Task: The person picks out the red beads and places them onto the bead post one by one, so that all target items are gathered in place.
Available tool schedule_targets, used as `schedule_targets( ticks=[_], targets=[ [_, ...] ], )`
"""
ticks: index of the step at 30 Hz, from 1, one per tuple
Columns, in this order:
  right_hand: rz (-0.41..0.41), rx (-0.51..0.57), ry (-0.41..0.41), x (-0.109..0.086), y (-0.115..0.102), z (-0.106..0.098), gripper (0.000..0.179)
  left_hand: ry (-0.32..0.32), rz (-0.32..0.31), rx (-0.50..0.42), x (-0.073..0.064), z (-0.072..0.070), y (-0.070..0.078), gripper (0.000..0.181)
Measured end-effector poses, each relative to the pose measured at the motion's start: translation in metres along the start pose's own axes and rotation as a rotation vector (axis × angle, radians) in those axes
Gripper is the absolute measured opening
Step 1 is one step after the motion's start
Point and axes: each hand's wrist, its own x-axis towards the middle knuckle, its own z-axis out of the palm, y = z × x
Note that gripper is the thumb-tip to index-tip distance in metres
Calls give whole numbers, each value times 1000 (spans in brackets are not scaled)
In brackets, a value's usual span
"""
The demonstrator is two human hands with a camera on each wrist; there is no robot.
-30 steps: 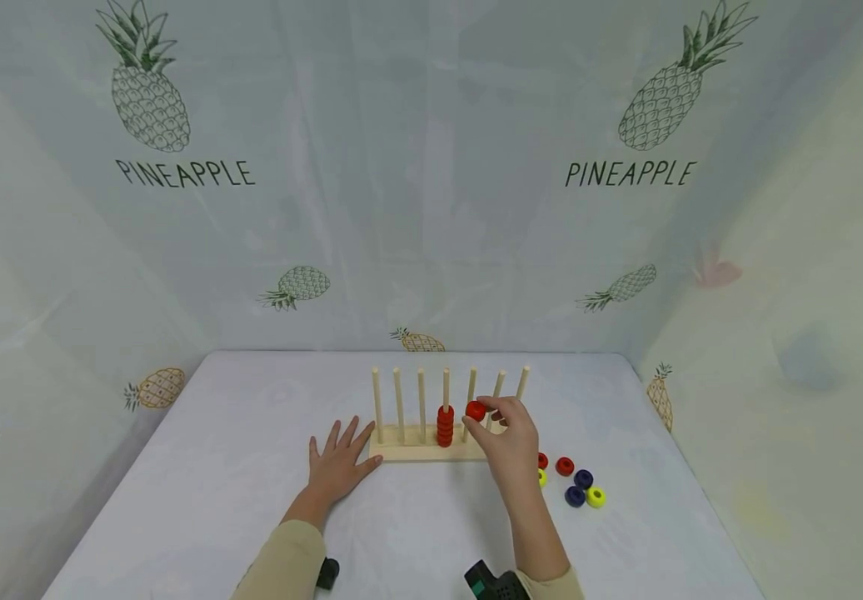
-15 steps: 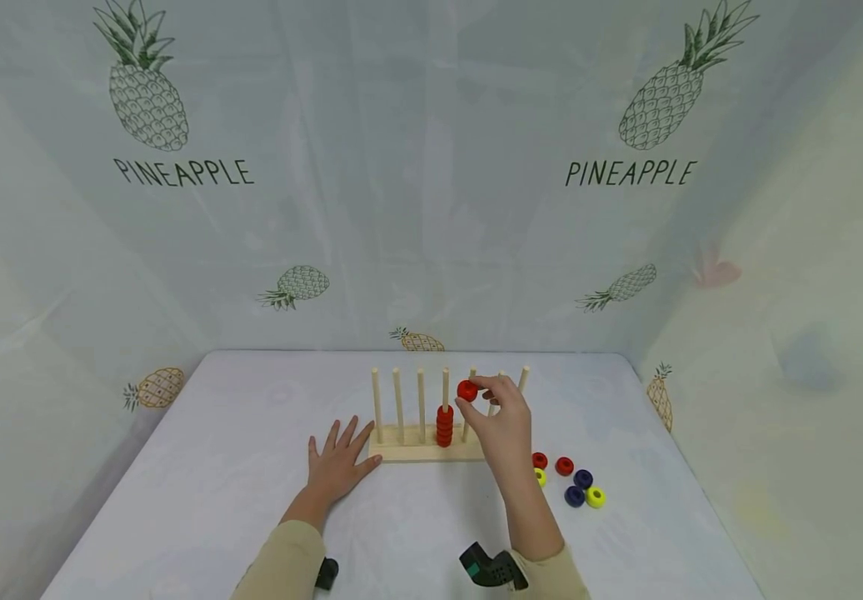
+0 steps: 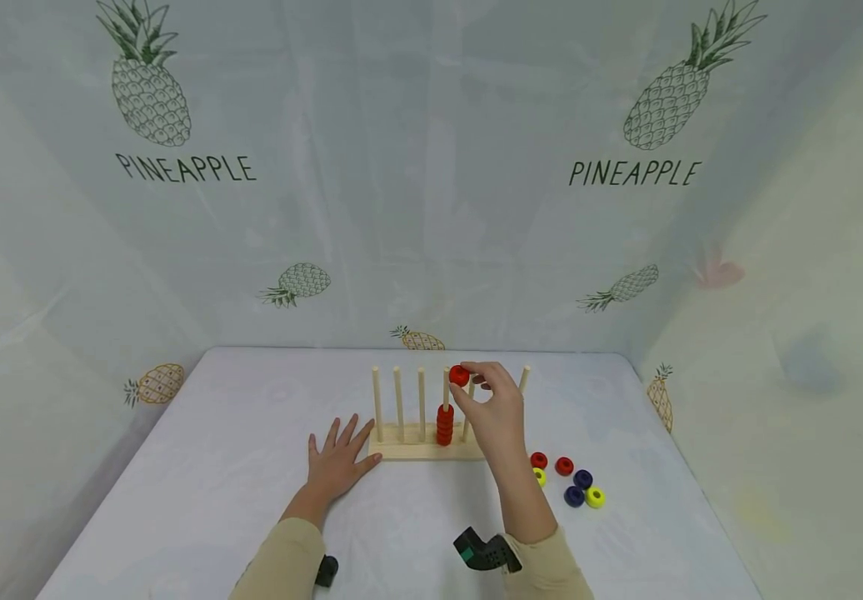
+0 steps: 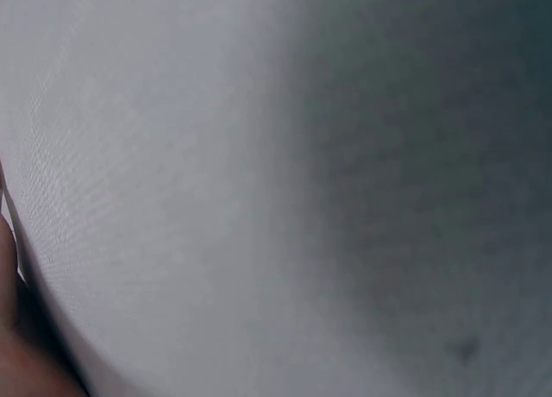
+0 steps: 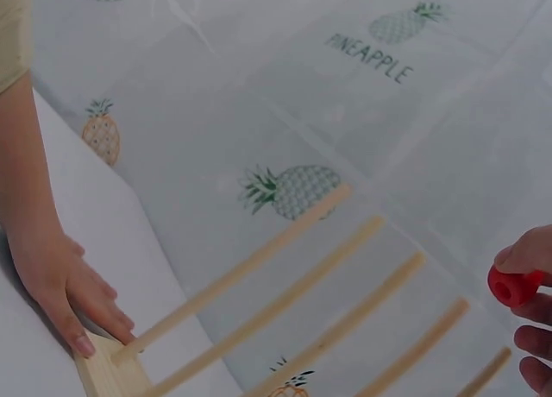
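Observation:
My right hand point(image 3: 501, 410) pinches a red bead point(image 3: 459, 376) between thumb and fingers, up near the top of the middle peg. In the right wrist view the hole of this red bead point(image 5: 511, 286) shows. Below it, several red beads point(image 3: 444, 426) are stacked on the middle peg of a wooden peg rack point(image 3: 416, 451). The other pegs in sight are bare; my right hand hides part of the rack's right side. Spread flat, my left hand point(image 3: 340, 464) lies on the table with its fingertips at the rack's left end.
To the right of the rack lie loose beads: red ones point(image 3: 564, 466), dark blue ones point(image 3: 575, 496) and yellow ones point(image 3: 595, 497). A white cloth covers the table point(image 3: 199, 500). Behind it hangs a pineapple-print curtain point(image 3: 431, 208).
My right hand has lifted the red bead up and to the left, from beside the stack to near the middle peg's top. My left hand has stayed in place.

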Motion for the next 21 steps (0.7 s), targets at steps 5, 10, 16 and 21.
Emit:
schedule_targets(
  ticks=[5,10,16,21],
  targets=[
    [-25,14,10,4,0,4,28,5,4,8,0,1,0,74],
    [-30,6,27,6,2,9,28,1,3,9,0,0,0,74],
    [-38,-12,29,9,3,14,28,-14,-2,14,1,1,-1,74],
    [-35,-28,43,11,2,17,28,-22,-4,26,1,-1,1,75]
  ],
)
